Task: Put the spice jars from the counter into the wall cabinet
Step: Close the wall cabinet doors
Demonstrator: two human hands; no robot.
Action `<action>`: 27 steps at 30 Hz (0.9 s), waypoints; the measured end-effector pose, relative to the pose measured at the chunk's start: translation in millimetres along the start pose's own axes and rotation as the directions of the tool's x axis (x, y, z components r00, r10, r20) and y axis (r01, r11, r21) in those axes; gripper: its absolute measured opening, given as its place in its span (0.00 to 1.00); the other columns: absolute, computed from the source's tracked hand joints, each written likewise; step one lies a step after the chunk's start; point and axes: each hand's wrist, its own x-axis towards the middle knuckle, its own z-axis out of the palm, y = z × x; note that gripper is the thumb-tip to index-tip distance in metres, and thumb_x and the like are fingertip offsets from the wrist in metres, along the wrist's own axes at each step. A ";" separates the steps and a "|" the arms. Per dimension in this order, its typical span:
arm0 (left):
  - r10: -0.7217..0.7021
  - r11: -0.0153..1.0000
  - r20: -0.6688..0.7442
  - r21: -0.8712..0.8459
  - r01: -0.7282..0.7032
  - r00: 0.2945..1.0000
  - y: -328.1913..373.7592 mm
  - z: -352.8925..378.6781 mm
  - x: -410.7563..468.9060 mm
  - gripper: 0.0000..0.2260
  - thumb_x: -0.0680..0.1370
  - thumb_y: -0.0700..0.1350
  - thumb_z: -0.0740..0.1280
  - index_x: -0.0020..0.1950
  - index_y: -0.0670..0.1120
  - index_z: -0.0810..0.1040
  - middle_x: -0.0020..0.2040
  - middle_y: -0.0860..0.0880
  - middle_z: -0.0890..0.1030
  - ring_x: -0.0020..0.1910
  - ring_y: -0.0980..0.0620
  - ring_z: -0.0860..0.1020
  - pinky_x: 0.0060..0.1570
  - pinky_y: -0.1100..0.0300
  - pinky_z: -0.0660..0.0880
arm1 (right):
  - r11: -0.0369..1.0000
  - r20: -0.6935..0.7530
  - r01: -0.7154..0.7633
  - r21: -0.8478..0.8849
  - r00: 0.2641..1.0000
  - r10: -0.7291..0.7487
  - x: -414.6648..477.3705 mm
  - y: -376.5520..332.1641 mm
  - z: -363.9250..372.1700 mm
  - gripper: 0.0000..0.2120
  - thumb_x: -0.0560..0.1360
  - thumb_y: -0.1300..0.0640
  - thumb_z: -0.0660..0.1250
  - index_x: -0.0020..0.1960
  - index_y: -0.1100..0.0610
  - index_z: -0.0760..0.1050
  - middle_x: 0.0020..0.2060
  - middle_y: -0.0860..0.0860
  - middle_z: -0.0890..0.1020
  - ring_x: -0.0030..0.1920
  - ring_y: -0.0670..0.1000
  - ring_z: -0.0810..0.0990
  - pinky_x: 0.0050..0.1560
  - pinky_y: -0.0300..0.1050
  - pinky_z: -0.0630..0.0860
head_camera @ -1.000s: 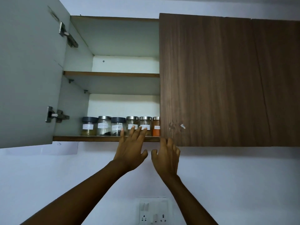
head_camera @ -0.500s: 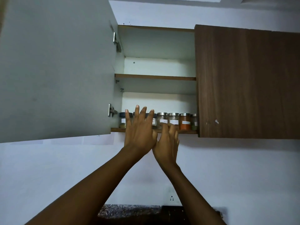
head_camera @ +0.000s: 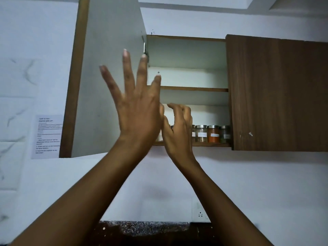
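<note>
Several glass spice jars [head_camera: 201, 133] with metal lids and white labels stand in a row on the bottom shelf of the open wall cabinet [head_camera: 188, 50]; one holds orange powder [head_camera: 213, 134]. My left hand [head_camera: 136, 107] is raised in front of the cabinet's left side, fingers spread wide, holding nothing. My right hand [head_camera: 179, 128] is lower, in front of the jar row, fingers curled loosely and empty. Both hands hide the left jars.
The cabinet's left door [head_camera: 106, 77] swings far open toward me. The right door [head_camera: 276, 93] is closed. The upper shelf [head_camera: 195, 89] holds nothing visible. A printed sheet [head_camera: 48, 135] hangs on the wall at left. A wall socket [head_camera: 200, 213] and dark counter edge [head_camera: 142, 228] lie below.
My view has shifted left and back. My left hand rose and spread in front of the door's edge. My right hand's fingers curled.
</note>
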 end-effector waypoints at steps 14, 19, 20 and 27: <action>-0.097 0.985 0.000 -0.142 0.096 0.995 -77.0 -16.5 10.4 0.33 0.71 0.36 0.69 0.73 0.52 0.62 0.78 0.43 0.51 0.76 0.38 0.46 0.57 0.40 0.66 | 1.000 0.056 0.024 -0.019 0.998 -0.023 -18.9 -34.3 -2.9 0.23 0.69 0.56 0.59 0.64 0.54 0.69 0.64 0.51 0.66 0.62 0.50 0.67 0.53 0.39 0.65; -0.232 0.854 0.102 -0.455 0.253 0.967 -95.7 -15.9 12.3 0.45 0.72 0.39 0.71 0.77 0.52 0.44 0.78 0.49 0.46 0.77 0.43 0.49 0.56 0.45 0.73 | 0.998 0.072 0.060 -0.024 0.996 -0.058 -18.6 -46.3 -7.2 0.22 0.71 0.59 0.61 0.65 0.53 0.69 0.64 0.50 0.66 0.63 0.49 0.65 0.52 0.37 0.62; -0.264 0.807 0.124 -0.515 0.290 0.956 -98.0 -14.0 9.6 0.44 0.73 0.38 0.71 0.77 0.51 0.43 0.78 0.50 0.49 0.76 0.43 0.53 0.59 0.48 0.71 | 0.997 0.070 0.078 -0.015 0.995 -0.077 -19.0 -48.9 -7.3 0.22 0.71 0.58 0.60 0.65 0.53 0.69 0.64 0.49 0.66 0.63 0.48 0.65 0.53 0.36 0.62; -0.304 0.498 0.237 -0.786 0.366 0.923 -93.3 -14.5 0.1 0.30 0.77 0.38 0.66 0.75 0.50 0.58 0.71 0.50 0.68 0.63 0.54 0.71 0.58 0.62 0.70 | 0.962 0.142 0.273 0.032 0.951 -0.274 -4.9 -90.6 -1.1 0.24 0.75 0.51 0.54 0.71 0.50 0.66 0.73 0.47 0.62 0.72 0.48 0.59 0.66 0.41 0.59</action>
